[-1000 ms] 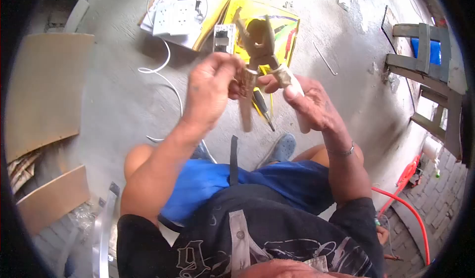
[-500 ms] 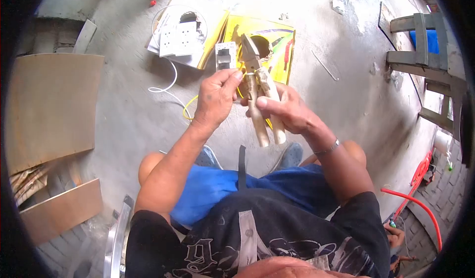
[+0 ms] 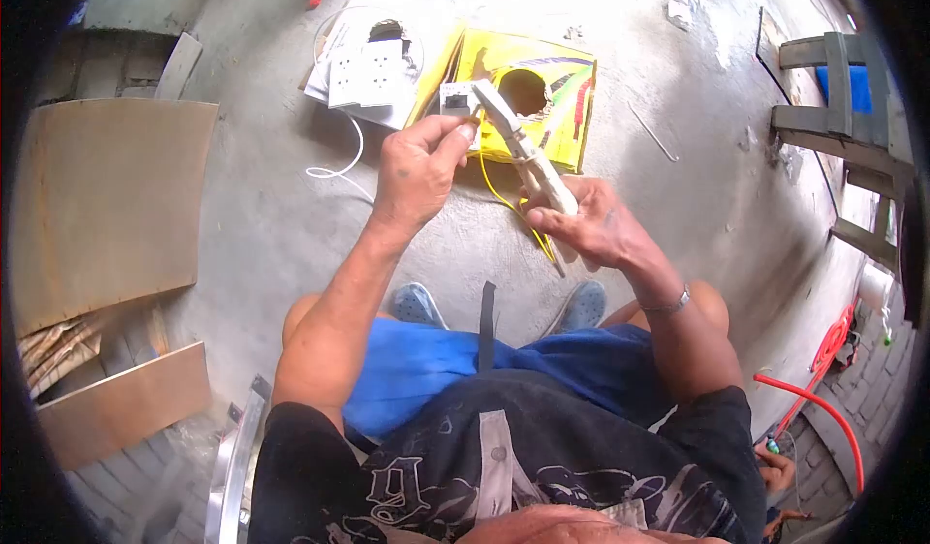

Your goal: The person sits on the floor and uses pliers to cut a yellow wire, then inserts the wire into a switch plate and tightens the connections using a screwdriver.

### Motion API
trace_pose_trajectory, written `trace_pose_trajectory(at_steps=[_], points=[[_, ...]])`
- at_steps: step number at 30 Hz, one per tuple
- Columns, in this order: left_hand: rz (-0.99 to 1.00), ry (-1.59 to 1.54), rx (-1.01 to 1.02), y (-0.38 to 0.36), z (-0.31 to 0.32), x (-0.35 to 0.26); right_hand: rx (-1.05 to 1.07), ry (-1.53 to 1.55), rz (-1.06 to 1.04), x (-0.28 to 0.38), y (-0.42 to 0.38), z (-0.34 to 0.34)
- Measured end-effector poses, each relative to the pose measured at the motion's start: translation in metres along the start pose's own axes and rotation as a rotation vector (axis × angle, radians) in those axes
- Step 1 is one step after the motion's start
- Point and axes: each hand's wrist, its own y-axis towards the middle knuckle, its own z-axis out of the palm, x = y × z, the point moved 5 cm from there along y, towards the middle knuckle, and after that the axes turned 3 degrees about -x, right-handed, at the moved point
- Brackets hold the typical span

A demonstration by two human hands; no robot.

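My right hand [image 3: 586, 226] grips the pale handles of a pair of pliers [image 3: 523, 156], whose closed jaws point up and left toward my left hand. My left hand [image 3: 418, 168] pinches a thin yellow wire [image 3: 504, 205] close to the jaws; the wire loops down between my hands. A grey switch module [image 3: 455, 100] lies on the floor just beyond my left fingers, beside a yellow package [image 3: 528, 93] with a round hole.
White socket plates [image 3: 366, 71] and a white cable [image 3: 341, 161] lie on the concrete floor at the back. Cardboard sheets [image 3: 107, 195] lie at the left, wooden frames [image 3: 843, 89] at the right, and a red hose [image 3: 823, 389] at the lower right.
The pliers' handles have closed together and tilted, with the jaws swinging left toward my left hand. Both hands have lowered, and my left hand now pinches the yellow wire.
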Motion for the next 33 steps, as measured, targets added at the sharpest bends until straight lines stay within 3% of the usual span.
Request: trace_pose_trajectory(at_steps=[7, 15, 18, 20, 26, 29, 33], points=[[0.304, 0.278, -0.051, 0.001, 0.003, -0.013, 0.040, -0.050, -0.011, 0.012, 0.002, -0.007], [0.269, 0.374, -0.025, 0.007, 0.005, -0.011, 0.102, -0.155, 0.061, 0.011, 0.002, -0.005], [0.339, 0.404, -0.015, 0.007, 0.006, -0.012, 0.083, -0.158, -0.015, 0.001, 0.006, -0.002], [0.406, 0.437, -0.004, 0.007, 0.005, -0.015, -0.011, -0.268, -0.319, 0.008, 0.007, -0.001], [0.431, 0.395, 0.054, 0.005, 0.001, -0.012, -0.149, -0.438, -0.540, 0.016, 0.001, 0.001], [0.439, 0.349, 0.098, 0.003, 0.004, -0.008, -0.101, -0.446, -0.417, 0.015, 0.002, 0.001], [0.384, 0.323, 0.102, 0.002, 0.002, -0.008, -0.185, -0.547, -0.456, 0.014, -0.001, 0.001]])
